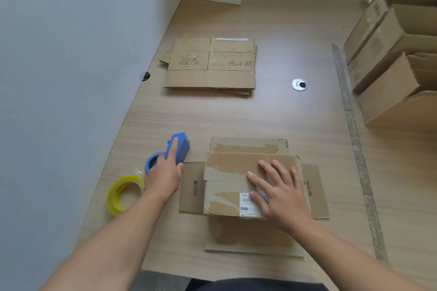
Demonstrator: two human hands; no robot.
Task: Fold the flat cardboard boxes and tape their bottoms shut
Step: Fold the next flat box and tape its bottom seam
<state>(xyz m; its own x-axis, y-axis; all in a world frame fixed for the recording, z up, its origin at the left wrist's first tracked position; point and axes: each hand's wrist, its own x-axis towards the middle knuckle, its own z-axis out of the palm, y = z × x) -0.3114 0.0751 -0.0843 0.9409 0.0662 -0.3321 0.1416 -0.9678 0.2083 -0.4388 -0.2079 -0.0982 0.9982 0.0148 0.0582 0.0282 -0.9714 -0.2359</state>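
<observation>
The wooden surface carries everything, and the box at its near edge is the reference for the rest. Far to the right of the box, a row of folded boxes lies pushed aside, probably to keep finished work out of the way. Beyond the box, well apart, a stack of flat boxes waits within reach.

The box itself sits bottom up, its 2 long flaps folded in to meet near the middle and its 2 short flaps splayed out at the sides. The right hand lies flat on the seam, fingers straight and spread, seemingly to hold both flaps down so they cannot spring up before tape goes on.

Just left of the box, the left hand grips the blue tape dispenser, index finger straight along its top and the others curled round the handle, ready to bring it over. A yellow tape roll stands further left of the box, likely a spare. A white label shows beside the right hand.
</observation>
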